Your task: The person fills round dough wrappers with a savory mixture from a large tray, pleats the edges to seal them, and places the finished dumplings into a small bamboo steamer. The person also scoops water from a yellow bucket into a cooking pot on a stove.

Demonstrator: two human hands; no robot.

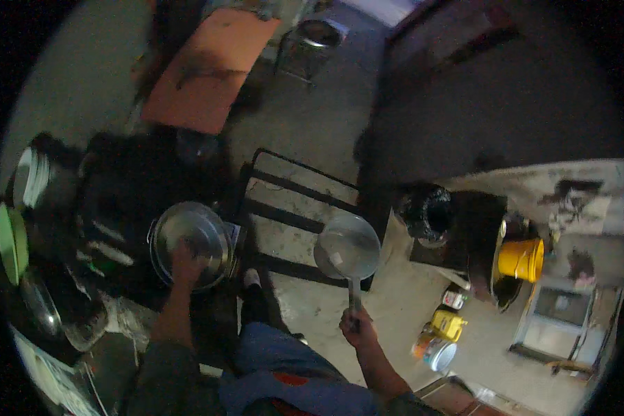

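Note:
My right hand [359, 327] grips the handle of a pale dipper [347, 247] with a round bowl. A small light patch shows in its bowl, which is held out above the floor. My left hand [190, 262] is over the middle of a round metal vessel [211, 223] with a shiny rim. Blur hides its fingers, so I cannot tell whether they touch the vessel or hold something there.
A dark metal frame [291, 179] with crossbars lies ahead. An orange-brown board [203, 78] is farther off. On the left are stacked plates [31, 177] and a green dish [11, 244]. To the right are a yellow bucket [520, 259], a yellow jug [447, 325] and a white-lidded tub [441, 355].

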